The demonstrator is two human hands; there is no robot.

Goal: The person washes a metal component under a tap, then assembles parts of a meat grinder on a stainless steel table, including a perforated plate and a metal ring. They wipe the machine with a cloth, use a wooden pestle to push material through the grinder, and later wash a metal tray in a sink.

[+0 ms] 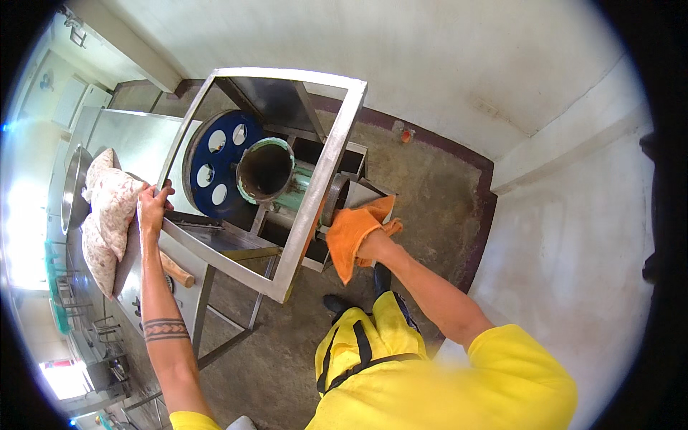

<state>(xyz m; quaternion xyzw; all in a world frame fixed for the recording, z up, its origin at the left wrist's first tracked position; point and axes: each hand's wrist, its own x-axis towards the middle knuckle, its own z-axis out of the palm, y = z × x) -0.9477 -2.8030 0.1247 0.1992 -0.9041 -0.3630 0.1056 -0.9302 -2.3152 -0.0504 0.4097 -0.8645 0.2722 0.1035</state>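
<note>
An orange cloth [352,233] is bunched in my right hand [374,245], against the metal mouth [335,197] of a large meat grinder. The cloth covers most of that hand's fingers. My left hand [152,206] is closed on the left edge of a square stainless-steel frame [287,266]. Below the frame's opening sits the grinder's pale green body [292,195], with a round, dark inlet [265,170] facing up. A blue flywheel [215,168] with round holes stands to its left.
Left of the frame, filled clear plastic bags [118,204] with pinkish-white contents lie on a steel table [143,140], near a metal basin [74,188]. A wooden handle [176,269] rests closer to me. The pale wall [552,244] rises at right; my boots [337,302] stand on the concrete floor [430,208].
</note>
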